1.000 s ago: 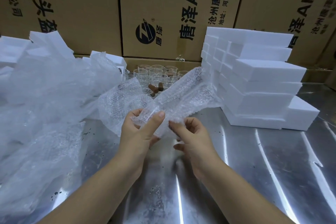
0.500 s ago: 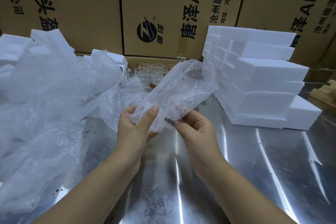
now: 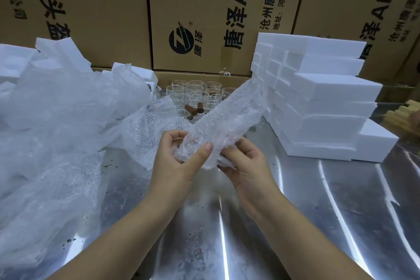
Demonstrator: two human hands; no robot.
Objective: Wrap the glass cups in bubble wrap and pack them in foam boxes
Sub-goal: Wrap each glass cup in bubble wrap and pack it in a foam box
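A long strip of bubble wrap (image 3: 229, 116) slants up and to the right above the steel table. Its lower end is rolled around a clear glass cup, barely visible through the bubbles. My left hand (image 3: 179, 161) grips that wrapped end, thumb pressed across the front. My right hand (image 3: 245, 166) holds it from the right side with fingers curled under the wrap. Several bare glass cups (image 3: 193, 95) stand in a group at the back, some with brown stoppers. White foam boxes (image 3: 322, 102) are stacked at the right.
A big heap of plastic film and bubble wrap (image 3: 52, 134) covers the left of the steel table (image 3: 295, 223). Printed cardboard cartons (image 3: 193, 13) wall off the back. Wooden pieces (image 3: 402, 116) lie at the far right edge.
The free end of the bubble wrap strip has stretched out longer and straighter toward the upper right. Both hands stayed at the wrapped cup, shifting slightly.
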